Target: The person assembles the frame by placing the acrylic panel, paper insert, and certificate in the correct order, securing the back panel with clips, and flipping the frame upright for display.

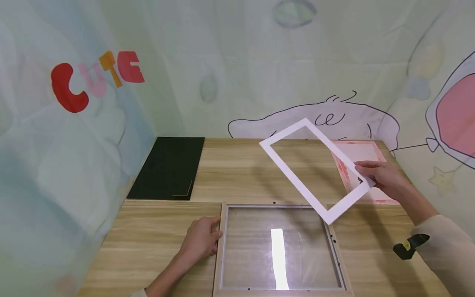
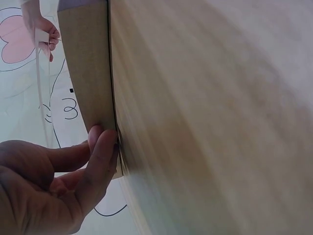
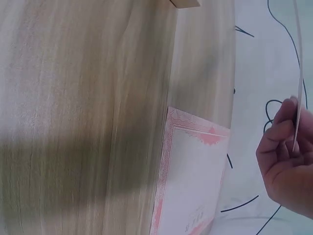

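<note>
My right hand (image 1: 384, 179) pinches one corner of a white rectangular mat border (image 1: 297, 177). The mat is tilted in the air, its lower corner overlapping the far right part of a wooden picture frame (image 1: 218, 264) in the head view. In the right wrist view the mat (image 3: 300, 73) appears edge-on between thumb and fingers. The picture frame lies flat on the table, with a clear glossy sheet (image 1: 252, 247) inside it. My left hand (image 1: 202, 237) holds the frame's left side. In the left wrist view its curled fingertips (image 2: 103, 142) are at the frame's outer edge, low against the tabletop.
A black backing board (image 1: 167, 165) lies at the back left of the wooden table (image 1: 230, 169). At the back right is a pink-bordered certificate (image 1: 365, 150), partly behind the mat and right hand. Small dark tabs line the frame's rim. Printed fabric walls (image 1: 185, 82) enclose the table.
</note>
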